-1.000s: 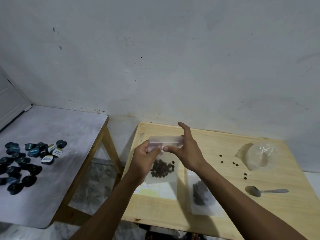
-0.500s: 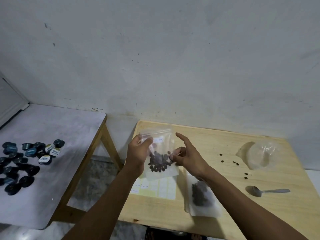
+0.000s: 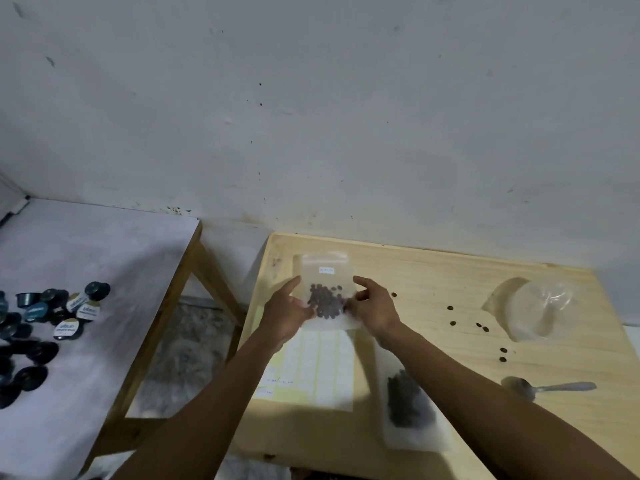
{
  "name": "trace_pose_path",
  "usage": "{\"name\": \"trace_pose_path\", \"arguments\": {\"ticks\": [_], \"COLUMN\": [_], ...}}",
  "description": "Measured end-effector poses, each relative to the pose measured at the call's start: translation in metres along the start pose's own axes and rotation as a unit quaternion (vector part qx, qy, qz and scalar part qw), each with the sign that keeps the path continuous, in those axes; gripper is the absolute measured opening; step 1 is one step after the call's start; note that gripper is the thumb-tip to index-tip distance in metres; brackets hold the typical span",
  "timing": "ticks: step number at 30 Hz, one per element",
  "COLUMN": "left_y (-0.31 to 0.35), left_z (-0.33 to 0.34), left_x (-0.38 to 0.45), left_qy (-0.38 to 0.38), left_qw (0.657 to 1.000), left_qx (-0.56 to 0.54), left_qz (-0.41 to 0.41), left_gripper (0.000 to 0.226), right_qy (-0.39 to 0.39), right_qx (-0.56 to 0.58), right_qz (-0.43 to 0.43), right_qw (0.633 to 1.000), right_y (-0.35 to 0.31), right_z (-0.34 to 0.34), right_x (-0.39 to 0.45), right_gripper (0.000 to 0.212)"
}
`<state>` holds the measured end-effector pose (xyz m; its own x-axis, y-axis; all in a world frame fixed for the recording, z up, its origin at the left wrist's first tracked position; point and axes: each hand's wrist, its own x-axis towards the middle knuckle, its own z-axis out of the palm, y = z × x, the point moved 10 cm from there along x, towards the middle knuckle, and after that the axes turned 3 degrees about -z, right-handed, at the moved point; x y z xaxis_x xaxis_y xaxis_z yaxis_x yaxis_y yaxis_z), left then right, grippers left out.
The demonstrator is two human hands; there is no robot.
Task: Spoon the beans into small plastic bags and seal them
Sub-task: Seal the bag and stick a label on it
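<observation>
A small clear plastic bag (image 3: 325, 271) with dark beans (image 3: 325, 301) in its lower half and a white label near its top is held upright above the wooden table (image 3: 433, 271). My left hand (image 3: 285, 311) holds its left edge and my right hand (image 3: 372, 308) pinches its right edge. A second bag of beans (image 3: 407, 400) lies flat on the table under my right forearm. A metal spoon (image 3: 547, 388) lies near the right edge. A few loose beans (image 3: 481, 327) are scattered on the wood.
A sheet of white labels (image 3: 311, 368) lies below the held bag. A crumpled clear plastic bag (image 3: 540, 310) sits at the back right. To the left stands a second table with a white top (image 3: 104, 258) carrying several dark coffee capsules (image 3: 52, 313).
The bag went from being pinched along its top strip to being held by its sides, upright and a little farther over the table. The camera moved closer.
</observation>
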<state>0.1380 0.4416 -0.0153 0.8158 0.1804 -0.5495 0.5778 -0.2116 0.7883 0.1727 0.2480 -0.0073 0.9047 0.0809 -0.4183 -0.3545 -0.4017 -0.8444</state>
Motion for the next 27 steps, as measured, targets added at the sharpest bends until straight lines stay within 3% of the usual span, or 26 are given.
{"name": "trace_pose_path", "arguments": {"ticks": [4, 10, 16, 19, 21, 24, 27], "left_y": [0.022, 0.028, 0.013, 0.013, 0.015, 0.002, -0.017], "left_z": [-0.006, -0.009, -0.007, -0.004, 0.007, 0.036, 0.076], "left_x": [0.032, 0.063, 0.061, 0.045, 0.029, 0.001, -0.025], "left_qy": [0.056, 0.087, 0.068, 0.084, 0.065, -0.016, -0.102], "left_qw": [0.989, 0.977, 0.97, 0.966, 0.975, 0.991, 0.987], "left_qx": [0.126, 0.19, 0.234, 0.238, 0.197, 0.118, 0.125], "left_qz": [0.05, 0.034, 0.026, 0.061, 0.083, 0.053, 0.021], "left_gripper": [0.07, 0.062, 0.067, 0.057, 0.045, 0.037, 0.04], "right_qy": [-0.066, -0.047, -0.035, -0.021, 0.003, 0.057, 0.101], "right_qx": [-0.047, -0.11, -0.11, -0.134, -0.153, -0.177, -0.221], "right_qz": [0.014, 0.015, -0.003, -0.034, -0.063, -0.104, -0.119], "right_qw": [0.997, 0.993, 0.993, 0.99, 0.986, 0.977, 0.963], "right_y": [-0.005, -0.008, -0.006, -0.001, 0.002, 0.012, 0.037], "right_z": [0.016, 0.022, 0.016, -0.002, -0.023, -0.061, -0.095], "right_x": [0.017, 0.04, 0.036, 0.022, 0.008, -0.019, -0.045], "right_gripper": [0.079, 0.051, 0.068, 0.063, 0.053, 0.04, 0.034]}}
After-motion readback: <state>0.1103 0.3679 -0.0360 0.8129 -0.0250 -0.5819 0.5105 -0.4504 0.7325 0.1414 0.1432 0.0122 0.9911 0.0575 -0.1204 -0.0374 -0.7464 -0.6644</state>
